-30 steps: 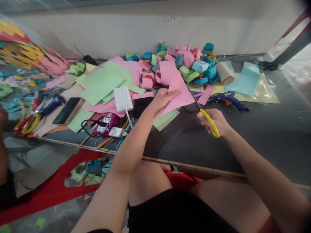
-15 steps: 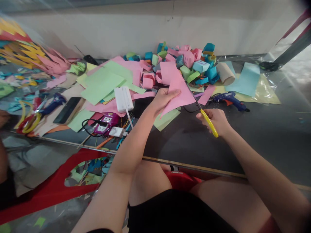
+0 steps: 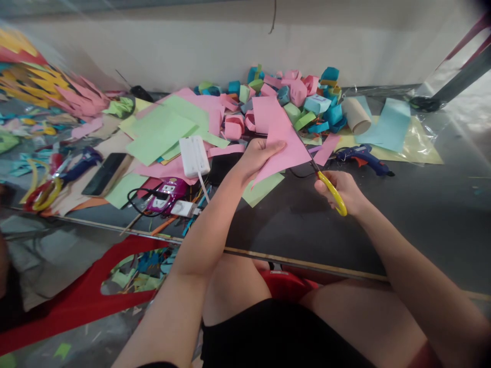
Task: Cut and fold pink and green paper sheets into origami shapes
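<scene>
- Scissors (image 3: 332, 191) with yellow handles sit in the grip of the right hand (image 3: 346, 191), blades at the right edge of the pink paper (image 3: 287, 137).
- Left hand (image 3: 258, 155) pinches this paper, thumb on top, above the dark surface (image 3: 291, 225).
- Glue gun (image 3: 363, 156) lies just beyond the right hand.

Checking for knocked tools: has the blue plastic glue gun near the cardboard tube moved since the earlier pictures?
No: the blue plastic glue gun shows no visible shift either way against the table's pale front edge.
</scene>
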`<state>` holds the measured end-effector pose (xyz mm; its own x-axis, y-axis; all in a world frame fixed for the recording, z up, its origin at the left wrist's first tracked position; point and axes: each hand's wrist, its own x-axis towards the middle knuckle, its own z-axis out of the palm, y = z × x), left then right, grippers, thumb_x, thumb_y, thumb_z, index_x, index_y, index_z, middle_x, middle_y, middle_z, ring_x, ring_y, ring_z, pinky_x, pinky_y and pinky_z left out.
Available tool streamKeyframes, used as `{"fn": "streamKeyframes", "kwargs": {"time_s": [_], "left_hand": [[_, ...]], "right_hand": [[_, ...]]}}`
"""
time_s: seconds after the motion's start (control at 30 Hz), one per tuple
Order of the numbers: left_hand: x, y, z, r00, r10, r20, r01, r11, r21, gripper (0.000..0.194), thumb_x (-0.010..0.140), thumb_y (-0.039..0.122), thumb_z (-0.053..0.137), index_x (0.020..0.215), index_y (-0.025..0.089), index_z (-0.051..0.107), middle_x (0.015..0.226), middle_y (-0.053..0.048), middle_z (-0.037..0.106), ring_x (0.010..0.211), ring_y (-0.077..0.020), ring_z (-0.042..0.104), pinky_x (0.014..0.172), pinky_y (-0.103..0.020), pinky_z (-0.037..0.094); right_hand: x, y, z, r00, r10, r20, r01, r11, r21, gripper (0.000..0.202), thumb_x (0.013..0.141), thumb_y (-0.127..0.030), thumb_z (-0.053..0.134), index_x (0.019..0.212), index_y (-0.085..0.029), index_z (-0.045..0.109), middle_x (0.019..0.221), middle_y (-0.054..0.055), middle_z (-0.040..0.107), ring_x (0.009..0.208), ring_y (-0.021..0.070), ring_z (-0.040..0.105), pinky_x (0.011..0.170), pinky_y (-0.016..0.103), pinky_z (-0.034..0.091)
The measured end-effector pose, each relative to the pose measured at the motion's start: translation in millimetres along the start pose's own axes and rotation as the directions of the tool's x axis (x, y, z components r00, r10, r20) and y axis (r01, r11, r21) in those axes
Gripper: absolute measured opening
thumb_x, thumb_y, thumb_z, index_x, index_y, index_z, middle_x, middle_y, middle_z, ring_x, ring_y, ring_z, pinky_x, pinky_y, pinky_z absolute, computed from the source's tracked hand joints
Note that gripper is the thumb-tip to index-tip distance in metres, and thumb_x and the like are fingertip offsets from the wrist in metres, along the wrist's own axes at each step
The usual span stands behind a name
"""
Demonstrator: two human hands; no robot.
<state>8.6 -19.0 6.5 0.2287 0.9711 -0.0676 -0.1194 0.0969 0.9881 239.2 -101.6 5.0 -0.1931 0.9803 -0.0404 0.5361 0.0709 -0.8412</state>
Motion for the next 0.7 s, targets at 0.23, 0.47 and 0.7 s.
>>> {"fn": "streamKeyframes", "kwargs": {"time_s": [0.23,0.47,0.7], "left_hand": [[-7.7,4.9,6.0,0.999,-0.047,0.020,0.047,0.999,-0.004,0.033,0.076,0.040,0.087,0.072,0.012,0.070,0.061,-0.005,0.069,0.059,-0.0153,0.068,0.054,-0.022,0.053],[-16.7,8.2,11.5,0.993,-0.078,0.086,0.083,0.995,-0.052,0.030,0.077,0.038,0.086,0.073,0.012,0.072,0.068,-0.005,0.072,0.061,-0.0139,0.069,0.058,-0.023,0.056],[-16.1,10.3,12.9,0.990,-0.083,0.113,0.089,0.994,-0.057,0.028,0.077,0.037,0.085,0.072,0.013,0.073,0.066,-0.005,0.070,0.066,-0.0163,0.071,0.053,-0.021,0.052]], "right_hand": [[1.9,4.9,-0.4,0.993,0.052,0.107,-0.064,0.991,0.117,0.081,0.056,-0.102,0.054,0.074,-0.023,0.046,0.056,-0.004,0.043,0.042,0.0098,0.041,0.039,0.026,0.030],[1.9,3.0,0.4,0.997,0.018,0.076,-0.026,0.994,0.107,0.081,0.056,-0.101,0.056,0.072,-0.022,0.045,0.059,-0.004,0.043,0.044,0.0098,0.043,0.039,0.026,0.033],[0.2,-0.7,-0.2,0.998,0.049,0.033,-0.050,0.998,0.048,0.077,0.058,-0.099,0.056,0.067,-0.023,0.046,0.055,-0.003,0.043,0.041,0.0113,0.044,0.037,0.027,0.033]]}}
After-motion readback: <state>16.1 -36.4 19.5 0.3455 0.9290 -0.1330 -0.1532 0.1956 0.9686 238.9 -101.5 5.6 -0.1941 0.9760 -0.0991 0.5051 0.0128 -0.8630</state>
